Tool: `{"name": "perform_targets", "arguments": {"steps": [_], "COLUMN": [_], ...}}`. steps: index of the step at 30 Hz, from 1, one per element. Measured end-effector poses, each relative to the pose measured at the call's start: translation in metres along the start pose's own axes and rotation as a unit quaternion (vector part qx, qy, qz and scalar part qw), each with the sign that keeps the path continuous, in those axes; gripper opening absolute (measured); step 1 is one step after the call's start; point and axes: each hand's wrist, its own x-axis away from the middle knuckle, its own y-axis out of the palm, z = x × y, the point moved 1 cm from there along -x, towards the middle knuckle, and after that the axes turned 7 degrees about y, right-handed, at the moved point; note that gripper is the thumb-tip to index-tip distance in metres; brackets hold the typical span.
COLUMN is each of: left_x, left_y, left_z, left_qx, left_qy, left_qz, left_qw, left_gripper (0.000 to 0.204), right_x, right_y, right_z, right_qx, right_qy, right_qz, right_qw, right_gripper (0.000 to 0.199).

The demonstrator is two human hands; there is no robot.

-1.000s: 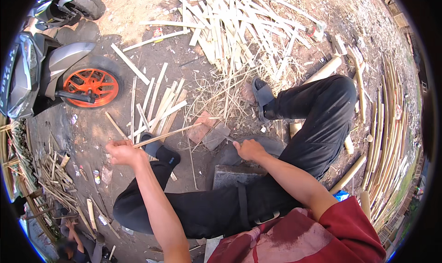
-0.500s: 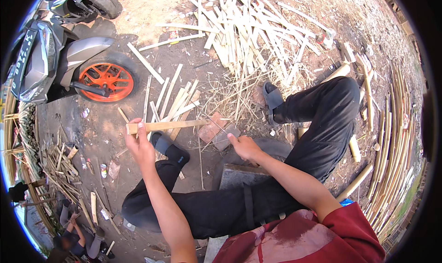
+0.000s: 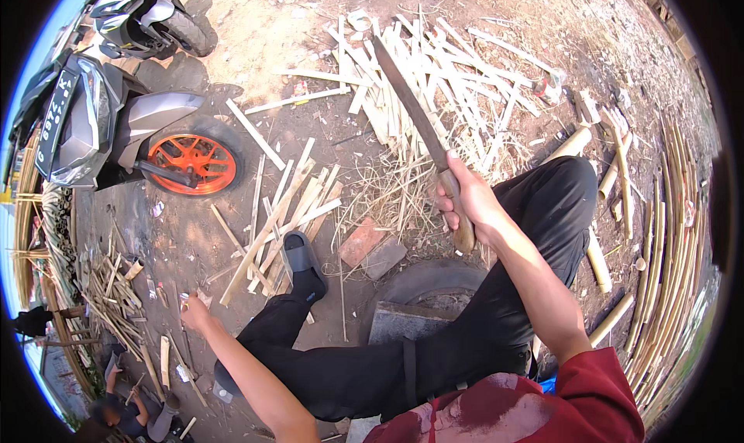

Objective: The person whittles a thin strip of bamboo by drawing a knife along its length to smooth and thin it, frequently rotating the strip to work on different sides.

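My right hand (image 3: 471, 199) is closed around the wooden handle of a machete (image 3: 415, 106). Its long, dark blade points up and to the left, raised above the ground. Out to the lower left, my left hand (image 3: 197, 314) reaches low with its fingers drawn together. A small white and orange item shows at its fingertips, too little of it visible to name. A long bamboo strip (image 3: 267, 234) lies slanted across a bunch of shorter bamboo strips (image 3: 314, 203) beside my left foot.
A large heap of bamboo strips (image 3: 372, 94) and shavings lies ahead. Bricks (image 3: 360, 241), a tire (image 3: 422, 280) and a stone block (image 3: 403, 323) are close to my legs. Motorcycles (image 3: 116, 125) stand at left, bamboo poles (image 3: 666, 249) at right. Another person (image 3: 128, 404) sits lower left.
My left hand has let go of the bamboo strip, which now lies on the bunch, and has moved down-left. My right hand has lifted the machete, its blade now pointing away from me.
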Motion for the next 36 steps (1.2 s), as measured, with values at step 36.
{"name": "perform_targets", "arguments": {"steps": [36], "left_x": [0.253], "left_y": [0.269], "left_z": [0.434], "left_qx": [0.211], "left_qy": [0.575], "left_qz": [-0.231], "left_qw": [0.756], "left_gripper": [0.017], "right_x": [0.010], "right_y": [-0.032], "right_z": [-0.055], "right_qx": [-0.314], "right_qy": [0.039], "right_qz": [-0.048], "right_qw": [0.947], "right_gripper": [0.060]}}
